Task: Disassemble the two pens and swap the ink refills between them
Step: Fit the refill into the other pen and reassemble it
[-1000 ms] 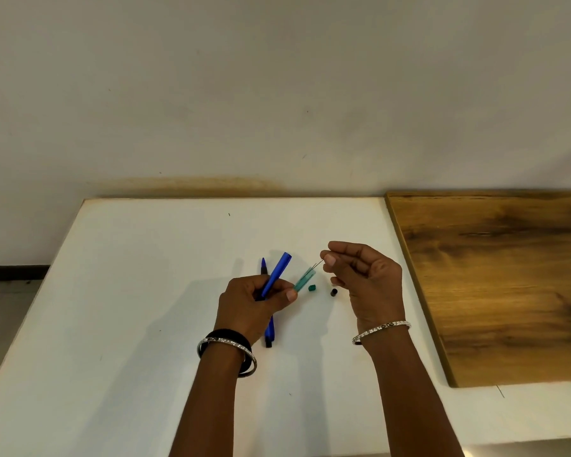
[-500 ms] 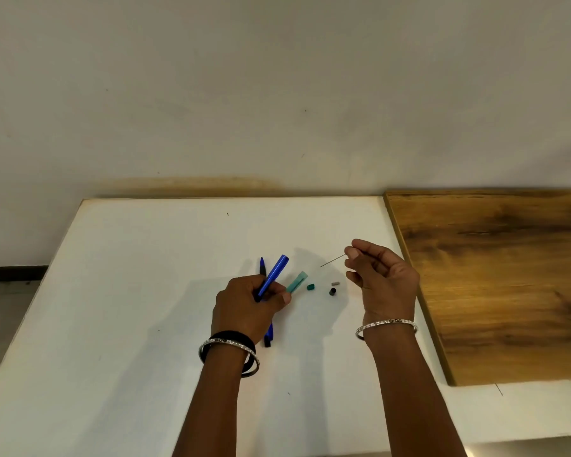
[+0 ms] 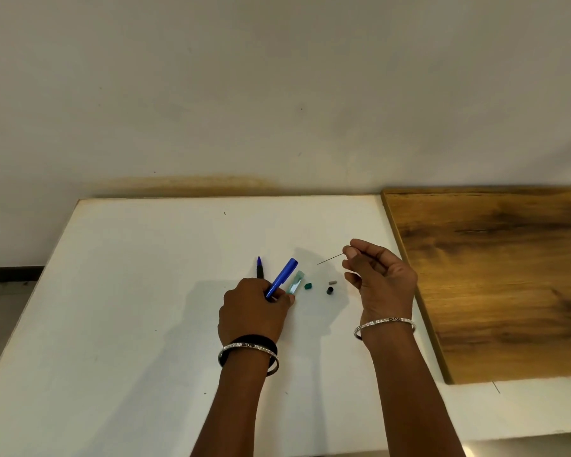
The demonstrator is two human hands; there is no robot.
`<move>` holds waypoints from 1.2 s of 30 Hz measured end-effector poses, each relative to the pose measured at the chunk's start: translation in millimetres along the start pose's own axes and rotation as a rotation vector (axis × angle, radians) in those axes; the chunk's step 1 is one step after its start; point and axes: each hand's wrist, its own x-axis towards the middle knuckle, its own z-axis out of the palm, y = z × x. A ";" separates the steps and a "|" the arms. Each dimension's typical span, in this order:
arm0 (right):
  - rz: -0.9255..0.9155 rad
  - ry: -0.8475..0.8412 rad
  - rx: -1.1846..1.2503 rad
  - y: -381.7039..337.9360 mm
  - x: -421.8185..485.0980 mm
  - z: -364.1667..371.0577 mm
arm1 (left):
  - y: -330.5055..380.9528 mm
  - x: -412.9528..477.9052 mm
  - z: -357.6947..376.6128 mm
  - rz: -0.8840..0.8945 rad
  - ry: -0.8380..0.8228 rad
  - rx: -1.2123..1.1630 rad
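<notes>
My left hand (image 3: 253,308) grips a blue pen barrel (image 3: 282,277) that points up and to the right, and its fingertips also hold the lower end of a clear green barrel (image 3: 296,283). A dark blue pen (image 3: 259,268) lies on the white table (image 3: 129,291), mostly hidden behind that hand. My right hand (image 3: 379,278) pinches a thin ink refill (image 3: 329,258) above the table, its tip pointing left. Between my hands lie a small green cap (image 3: 308,286), a black cap (image 3: 330,290) and a tiny grey piece (image 3: 333,282).
A brown wooden board (image 3: 495,278) lies on the right part of the table, close beside my right hand. A plain wall stands behind the table's far edge. Bangles circle both wrists.
My right hand has drawn the thin refill out of the green barrel and moved right and up. My left hand has lowered the blue and green barrels toward the table.
</notes>
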 end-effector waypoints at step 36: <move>-0.078 -0.029 0.194 -17.6 -0.4 -1.3 | 4.9 0.6 4.7 0.393 0.011 -0.304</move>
